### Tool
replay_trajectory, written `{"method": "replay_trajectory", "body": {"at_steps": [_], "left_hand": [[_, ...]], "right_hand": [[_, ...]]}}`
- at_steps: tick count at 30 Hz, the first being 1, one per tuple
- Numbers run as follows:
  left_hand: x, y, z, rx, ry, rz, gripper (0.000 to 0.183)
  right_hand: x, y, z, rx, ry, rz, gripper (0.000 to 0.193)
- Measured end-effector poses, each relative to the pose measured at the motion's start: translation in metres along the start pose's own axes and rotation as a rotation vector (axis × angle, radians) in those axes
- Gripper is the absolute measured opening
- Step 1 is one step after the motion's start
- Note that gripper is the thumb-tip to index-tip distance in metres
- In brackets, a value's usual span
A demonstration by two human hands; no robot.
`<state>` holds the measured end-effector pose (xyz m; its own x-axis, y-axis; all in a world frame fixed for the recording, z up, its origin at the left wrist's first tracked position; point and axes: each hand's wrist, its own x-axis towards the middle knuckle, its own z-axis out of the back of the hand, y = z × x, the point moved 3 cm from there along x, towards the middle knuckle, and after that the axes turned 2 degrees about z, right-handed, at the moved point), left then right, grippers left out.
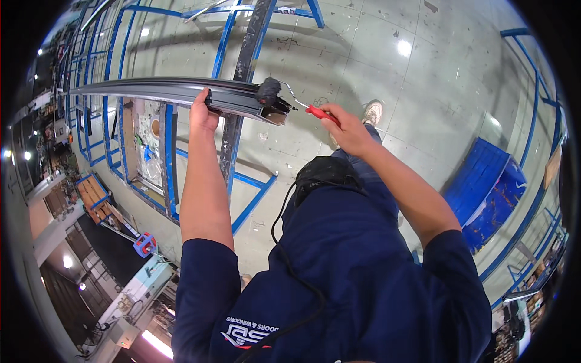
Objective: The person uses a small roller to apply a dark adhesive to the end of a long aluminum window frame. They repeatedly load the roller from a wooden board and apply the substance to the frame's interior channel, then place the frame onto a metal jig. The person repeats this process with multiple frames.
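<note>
Our left hand [204, 115]: gripping the profile [151, 88] by its near edge.
Our right hand [347, 128]: clasping the roller [268, 91] by its red handle [316, 111].
Roller: at the profile's right end.
Profile: across the black bar [248, 51], extending left.

We look down from the wearer's head through a wide fisheye, the left of the pair. We sit close above the torso [345, 254], with left hand [203, 114] and right hand [350, 130] farther off, above mid-view. We face the floor [378, 54], the wearer's left on our left; blue frames [170, 157] bend toward our round edge.
</note>
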<state>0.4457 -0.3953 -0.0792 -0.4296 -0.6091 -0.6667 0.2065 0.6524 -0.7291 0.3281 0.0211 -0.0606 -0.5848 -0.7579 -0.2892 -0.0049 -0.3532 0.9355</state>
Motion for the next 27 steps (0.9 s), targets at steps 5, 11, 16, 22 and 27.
{"method": "replay_trajectory", "body": {"at_steps": [5,11,16,22,27], "left_hand": [[-0.004,-0.002,-0.002,0.019,-0.021,0.016,0.025],[-0.01,-0.005,-0.009,0.023,-0.034,0.043,0.025],[-0.007,-0.006,-0.01,0.043,-0.039,0.01,0.028],[-0.009,-0.005,-0.005,0.02,-0.058,0.027,0.026],[-0.008,-0.006,-0.01,0.032,-0.033,0.02,0.028]], "right_hand": [[-0.021,-0.047,0.002,0.027,-0.009,-0.006,0.035],[-0.042,-0.047,0.01,0.06,-0.031,0.026,0.033],[-0.022,0.001,-0.014,0.051,0.016,0.095,0.031],[-0.05,-0.03,-0.008,0.042,0.018,0.031,0.032],[-0.019,0.001,-0.024,0.072,-0.009,0.051,0.033]]}}
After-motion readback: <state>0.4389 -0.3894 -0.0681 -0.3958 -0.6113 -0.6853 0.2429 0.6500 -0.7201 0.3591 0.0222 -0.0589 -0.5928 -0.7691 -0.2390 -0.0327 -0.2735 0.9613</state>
